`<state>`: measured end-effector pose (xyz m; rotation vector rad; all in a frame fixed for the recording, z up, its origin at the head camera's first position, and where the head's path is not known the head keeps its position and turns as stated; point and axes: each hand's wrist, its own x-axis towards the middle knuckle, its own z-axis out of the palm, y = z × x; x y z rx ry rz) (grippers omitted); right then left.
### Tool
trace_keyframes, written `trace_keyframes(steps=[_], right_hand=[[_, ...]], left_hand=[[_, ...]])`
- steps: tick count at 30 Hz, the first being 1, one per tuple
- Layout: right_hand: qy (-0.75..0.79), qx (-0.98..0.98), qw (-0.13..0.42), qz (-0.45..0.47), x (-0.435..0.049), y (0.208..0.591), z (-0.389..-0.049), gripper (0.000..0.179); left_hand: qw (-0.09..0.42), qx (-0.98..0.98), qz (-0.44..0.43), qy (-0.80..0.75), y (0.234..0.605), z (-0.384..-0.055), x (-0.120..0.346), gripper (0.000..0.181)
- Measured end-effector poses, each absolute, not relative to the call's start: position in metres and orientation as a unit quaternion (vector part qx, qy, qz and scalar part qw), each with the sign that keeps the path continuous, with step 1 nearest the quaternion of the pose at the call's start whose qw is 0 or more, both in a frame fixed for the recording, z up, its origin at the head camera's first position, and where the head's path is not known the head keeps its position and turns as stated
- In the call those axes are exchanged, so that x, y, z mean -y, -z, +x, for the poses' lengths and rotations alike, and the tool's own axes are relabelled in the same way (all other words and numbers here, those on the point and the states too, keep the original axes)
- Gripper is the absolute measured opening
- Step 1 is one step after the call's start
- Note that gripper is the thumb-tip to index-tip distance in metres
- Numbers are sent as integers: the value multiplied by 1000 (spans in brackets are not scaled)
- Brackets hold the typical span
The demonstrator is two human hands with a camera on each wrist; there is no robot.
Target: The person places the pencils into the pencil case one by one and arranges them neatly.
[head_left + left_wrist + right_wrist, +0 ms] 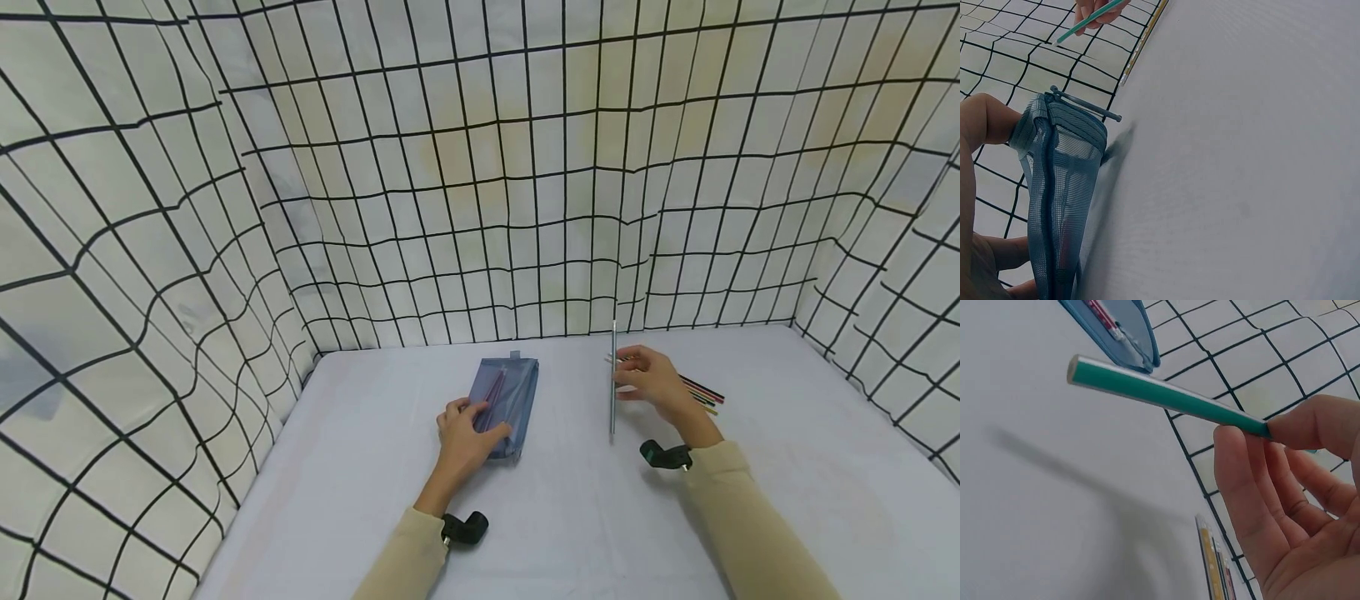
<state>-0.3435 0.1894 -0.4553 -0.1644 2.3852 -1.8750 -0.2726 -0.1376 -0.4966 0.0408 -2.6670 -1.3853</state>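
A blue translucent mesh pencil case [523, 392] lies on the white table, with a reddish pencil [492, 388] showing in it. My left hand [467, 437] grips the near part of the case, fingers at its left side and thumb at its right. In the left wrist view the zipped end of the case [1066, 206] stands between the fingers. To the right, my right hand [651, 383] holds a green pencil [1160, 390] up off the table. The right wrist view shows thumb and fingertips pinching it, a flat unsharpened end toward the camera.
Several coloured pencils [702, 392] lie side by side on the table, partly behind the right hand. A white cloth with a black grid [480, 208] hangs at the back and along both sides of the table [570, 533].
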Motion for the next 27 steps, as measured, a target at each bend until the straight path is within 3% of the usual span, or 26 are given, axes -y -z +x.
trace_keyframes(steps=[27], right_hand=[[638,-760,121,-28,-133,467,-334,41]], left_hand=[[70,889,7,452,497,-273,139,70]])
